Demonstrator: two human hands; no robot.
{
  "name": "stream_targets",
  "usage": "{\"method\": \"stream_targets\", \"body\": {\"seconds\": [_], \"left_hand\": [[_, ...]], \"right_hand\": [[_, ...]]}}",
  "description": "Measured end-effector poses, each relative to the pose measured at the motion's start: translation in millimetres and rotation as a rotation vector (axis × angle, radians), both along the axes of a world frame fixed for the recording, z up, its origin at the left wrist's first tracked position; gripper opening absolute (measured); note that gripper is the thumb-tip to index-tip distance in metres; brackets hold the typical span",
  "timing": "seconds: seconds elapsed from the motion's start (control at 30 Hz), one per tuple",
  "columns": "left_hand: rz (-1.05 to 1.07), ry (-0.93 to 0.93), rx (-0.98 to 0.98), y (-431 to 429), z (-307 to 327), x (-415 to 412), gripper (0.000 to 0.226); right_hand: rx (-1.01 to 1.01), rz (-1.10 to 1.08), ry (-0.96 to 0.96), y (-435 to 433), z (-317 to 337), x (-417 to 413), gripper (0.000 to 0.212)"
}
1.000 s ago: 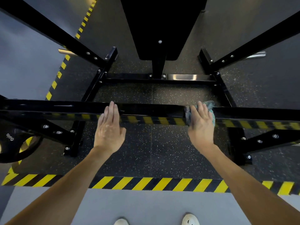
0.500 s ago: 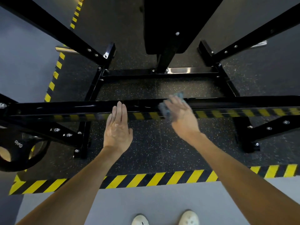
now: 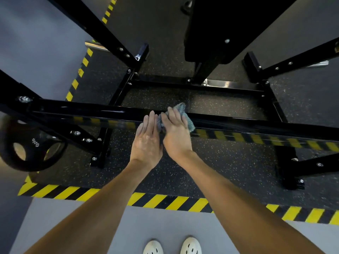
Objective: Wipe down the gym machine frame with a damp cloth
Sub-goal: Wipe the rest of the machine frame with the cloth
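Note:
A glossy black crossbar (image 3: pixel 238 123) of the gym machine frame runs left to right in front of me, reflecting the striped floor tape. My right hand (image 3: pixel 177 134) presses a grey-blue cloth (image 3: pixel 182 110) flat onto the bar near its middle, fingers straight over the cloth. My left hand (image 3: pixel 147 140) lies flat beside it, fingers straight with the tips on the bar, almost touching the right hand and the cloth's left edge.
The black bench pad (image 3: pixel 229 28) and lower frame rails (image 3: pixel 183 83) lie beyond the bar. A black weight plate (image 3: pixel 31 145) hangs at the left. Yellow-black tape (image 3: pixel 165 200) edges the speckled rubber floor. My white shoes (image 3: pixel 172 246) stand on grey floor.
My right hand slid the cloth leftward along the crossbar, from well right of centre to right beside my left hand. The left hand stayed on the bar.

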State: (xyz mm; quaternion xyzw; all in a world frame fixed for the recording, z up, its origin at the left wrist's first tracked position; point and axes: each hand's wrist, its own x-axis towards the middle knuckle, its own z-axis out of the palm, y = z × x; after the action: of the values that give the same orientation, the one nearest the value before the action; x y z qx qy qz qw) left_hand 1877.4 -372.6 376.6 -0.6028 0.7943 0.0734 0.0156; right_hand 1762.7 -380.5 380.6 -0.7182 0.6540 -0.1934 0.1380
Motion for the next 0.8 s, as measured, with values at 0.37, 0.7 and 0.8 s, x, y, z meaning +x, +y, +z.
{"method": "stream_targets", "body": {"seconds": [0.37, 0.7, 0.8], "left_hand": [[-0.008, 0.006, 0.079, 0, 12, 4, 0.087], [-0.102, 0.041, 0.062, -11, 15, 45, 0.090], [-0.027, 0.020, 0.013, -19, 17, 108, 0.092]], "right_hand": [[-0.010, -0.087, 0.210, 31, -4, -123, 0.076], [0.011, -0.074, 0.090, -5, 0, 38, 0.071], [0.039, 0.015, 0.092, -16, 5, 85, 0.072]]}}
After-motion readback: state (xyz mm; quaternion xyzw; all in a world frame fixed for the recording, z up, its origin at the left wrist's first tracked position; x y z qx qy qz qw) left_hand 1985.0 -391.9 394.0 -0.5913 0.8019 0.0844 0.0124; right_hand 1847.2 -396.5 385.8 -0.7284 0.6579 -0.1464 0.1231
